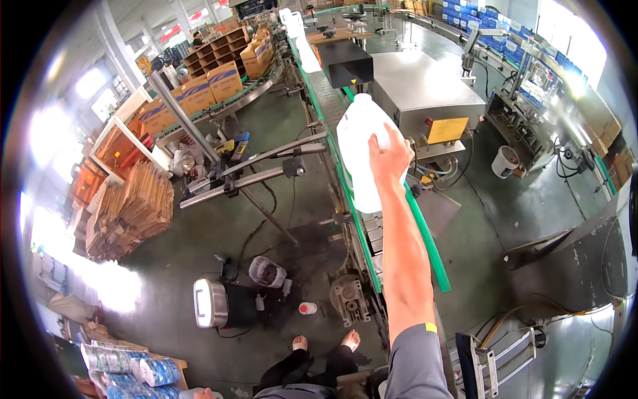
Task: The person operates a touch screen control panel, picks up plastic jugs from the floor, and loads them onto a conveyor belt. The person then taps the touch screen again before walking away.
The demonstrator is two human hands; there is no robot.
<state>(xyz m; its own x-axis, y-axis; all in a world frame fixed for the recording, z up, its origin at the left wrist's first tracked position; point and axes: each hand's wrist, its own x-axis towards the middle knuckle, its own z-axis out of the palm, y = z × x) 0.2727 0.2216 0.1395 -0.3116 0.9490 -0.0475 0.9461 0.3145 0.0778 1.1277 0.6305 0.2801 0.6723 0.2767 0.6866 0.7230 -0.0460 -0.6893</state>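
One white jug (359, 153) stands out near the middle of the view, over the conveyor (374, 234), between its green rail (427, 243) on the right and the thinner edge on the left. The right hand (389, 154) is on its upper right side, thumb and forefinger bent in and pressed to the plastic — clamped on the jug, it seems, though the other fingers are partly hidden. Its neck points up and away from the person; whether the base rests on the belt or hangs just above it is hard to tell from this angle.

Good handling here calls for a firm hold high on the side, without squeezing the wall, and for the jug to be upright, its base square between the rails. The wrist should stay clear of the black box (345, 64) and the steel cabinet (425, 83) just beyond, and more white jugs (307, 54) stand farther up the line.

The left hand (205, 394) barely shows at the bottom edge — I cannot tell whether its fingers are apart or closed.
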